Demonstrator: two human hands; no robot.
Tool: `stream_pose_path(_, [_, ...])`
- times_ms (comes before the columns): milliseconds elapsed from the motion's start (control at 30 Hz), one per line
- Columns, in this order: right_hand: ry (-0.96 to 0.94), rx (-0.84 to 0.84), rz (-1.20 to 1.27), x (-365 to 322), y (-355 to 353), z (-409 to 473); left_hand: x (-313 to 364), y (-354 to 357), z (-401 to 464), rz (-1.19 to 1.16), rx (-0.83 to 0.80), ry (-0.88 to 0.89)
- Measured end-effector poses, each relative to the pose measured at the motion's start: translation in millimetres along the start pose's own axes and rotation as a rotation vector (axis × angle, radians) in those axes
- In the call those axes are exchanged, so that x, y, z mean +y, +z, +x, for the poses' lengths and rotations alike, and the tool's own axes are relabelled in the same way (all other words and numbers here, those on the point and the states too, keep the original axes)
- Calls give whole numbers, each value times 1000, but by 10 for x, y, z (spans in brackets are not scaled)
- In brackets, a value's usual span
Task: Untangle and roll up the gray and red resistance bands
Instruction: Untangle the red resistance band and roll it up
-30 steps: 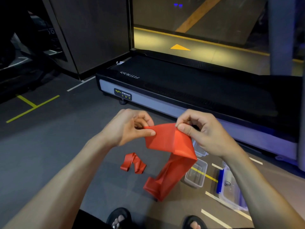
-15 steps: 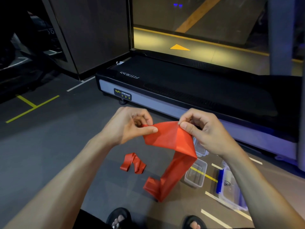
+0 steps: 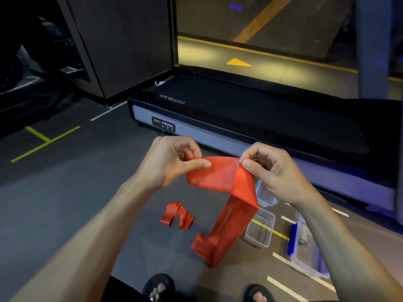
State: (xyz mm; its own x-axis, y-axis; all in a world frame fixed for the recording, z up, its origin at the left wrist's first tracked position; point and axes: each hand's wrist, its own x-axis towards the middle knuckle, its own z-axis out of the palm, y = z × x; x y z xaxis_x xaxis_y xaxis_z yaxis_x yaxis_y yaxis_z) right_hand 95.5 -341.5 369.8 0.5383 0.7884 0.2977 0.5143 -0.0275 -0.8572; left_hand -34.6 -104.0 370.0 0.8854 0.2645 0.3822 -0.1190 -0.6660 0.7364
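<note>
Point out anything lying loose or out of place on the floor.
A small red band lies crumpled and twisted on the floor, not rolled. The wide red band, pinched by both hands, trails down with its lower end folded over.

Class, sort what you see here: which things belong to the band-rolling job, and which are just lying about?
Belongs to the job:
- red resistance band, pinched by the left hand and right hand
- second red band crumpled on the floor

Lying about:
- clear plastic containers
- treadmill
- blue-edged lid

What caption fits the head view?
Both hands pinch a red band above a gym floor.
</note>
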Motion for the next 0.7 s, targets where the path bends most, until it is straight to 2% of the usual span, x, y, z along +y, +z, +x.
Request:
stream_pose_path(133, [37,10,9,78,-30,1,-20,-9,-10,-156,-42,-12])
stream_pose_path(267, [42,14,8,114,-25,5,9,-5,-4,-181,-51,1])
stream_pose_path(500, [68,-118,70,95,56,-17,125,-20,2,-23,-72,106])
stream_pose_path(600, [31,-198,100,51,176,-10,179,-19,-13,39,-118,144])
stream_pose_path(700, [-6,-210,134,-27,309,11,221,-21,-22,75,-135,167])
